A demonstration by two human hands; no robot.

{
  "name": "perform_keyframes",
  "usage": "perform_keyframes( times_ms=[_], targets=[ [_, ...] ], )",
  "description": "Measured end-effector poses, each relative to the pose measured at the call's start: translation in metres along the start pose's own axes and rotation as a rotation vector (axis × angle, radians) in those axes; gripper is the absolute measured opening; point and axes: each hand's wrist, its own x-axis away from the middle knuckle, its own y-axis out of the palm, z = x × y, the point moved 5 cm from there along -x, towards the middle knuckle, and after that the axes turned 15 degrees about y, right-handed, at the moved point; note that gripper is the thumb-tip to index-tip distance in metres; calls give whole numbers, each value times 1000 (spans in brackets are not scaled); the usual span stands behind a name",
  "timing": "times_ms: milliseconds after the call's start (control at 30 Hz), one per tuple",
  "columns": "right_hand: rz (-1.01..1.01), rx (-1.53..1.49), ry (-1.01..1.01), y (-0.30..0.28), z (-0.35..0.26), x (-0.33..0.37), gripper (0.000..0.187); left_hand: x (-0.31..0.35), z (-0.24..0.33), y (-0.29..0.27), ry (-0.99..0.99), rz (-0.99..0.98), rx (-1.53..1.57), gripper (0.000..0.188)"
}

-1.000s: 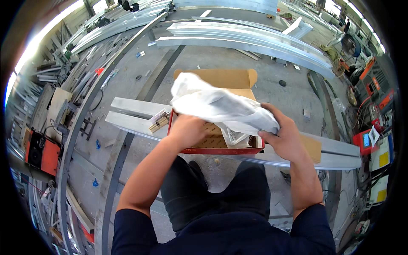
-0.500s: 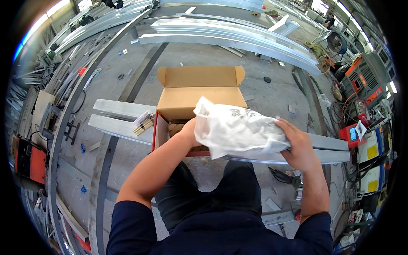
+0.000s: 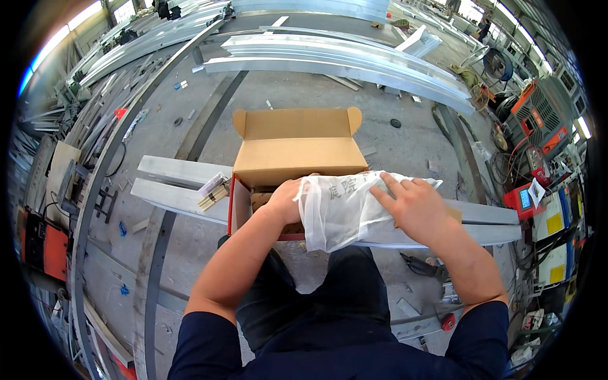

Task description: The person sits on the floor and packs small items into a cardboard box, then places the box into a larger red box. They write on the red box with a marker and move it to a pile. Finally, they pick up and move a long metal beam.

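A white cloth-like bag [image 3: 339, 212] with dark printing hangs slack across the front right of an open cardboard box [image 3: 301, 154]. My left hand [image 3: 286, 202] grips the bag's left end over the box; its fingertips are mostly hidden behind the fabric. Over the bag's right part lies my right hand [image 3: 415, 208], back upward, fingers bent over the fabric and the thumb hidden. A small tan edge [image 3: 454, 216] shows beside the right wrist; what it belongs to is hidden. The box has red outer sides, and its lid stands up at the back. Brown cardboard shows inside it.
Pale metal beams [image 3: 487, 233] run under the box, with a bundle of light wooden-looking sticks [image 3: 214, 195] on their left part. Long metal profiles [image 3: 342, 60] lie farther off. A red device with a screen [image 3: 522, 199] stands at right. Black-handled pliers [image 3: 421, 265] lie below the beams.
The bag has come down and now hangs limper toward my legs. My right hand has shifted from its right end to its upper face. My left hand stays at the left end.
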Motion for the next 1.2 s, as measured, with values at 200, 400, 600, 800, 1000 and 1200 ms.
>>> perform_keyframes(
  times_ms=[200, 400, 600, 800, 1000, 1200],
  targets=[
    [1, -124, 149, -7, 22, 3, 67, -4, -20, 10, 111, 231, 431, 41],
    [121, -107, 195, -8, 14, 3, 69, 27, 21, -41, -203, 483, 1430, 38],
    [354, -82, 165, -14, 1, -14, 67, 13, 91, -67, 184, 182, 181, 20],
    [294, -303, 352, -9, 4, -20, 70, 31, 120, -62, 541, 347, -814, 13],
    [269, -406, 428, -13, 1, -13, 69, 34, 124, -51, 511, 469, -951, 29],
    [343, -330, 426, -11, -2, -15, 64, 17, 137, -57, 354, 528, -768, 24]
  ],
)
